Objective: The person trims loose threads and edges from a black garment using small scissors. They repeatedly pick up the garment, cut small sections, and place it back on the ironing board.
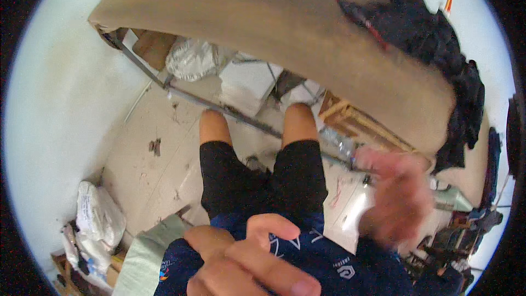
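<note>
My left hand (249, 260) is in front of my dark blue shirt (329, 257), low in the view. Its fingers are loosely bent and apart, and nothing shows between them. Farther right, my right hand (397, 197) is smeared by motion, so its fingers cannot be made out. Just past its fingertips appears a clear plastic thing, perhaps a bottle (338, 141); whether the hand touches it cannot be told. My knees and black shorts (263, 181) show between the hands, close to the table's metal frame bar (246, 120).
A brown-covered table (263, 16) spans the far side, with dark clothing (422, 38) on its right. Beneath it are a white bag (192, 60), white boxes (246, 85) and a wooden crate (367, 123). White bags (98, 214) lie left, beside green cloth (145, 257).
</note>
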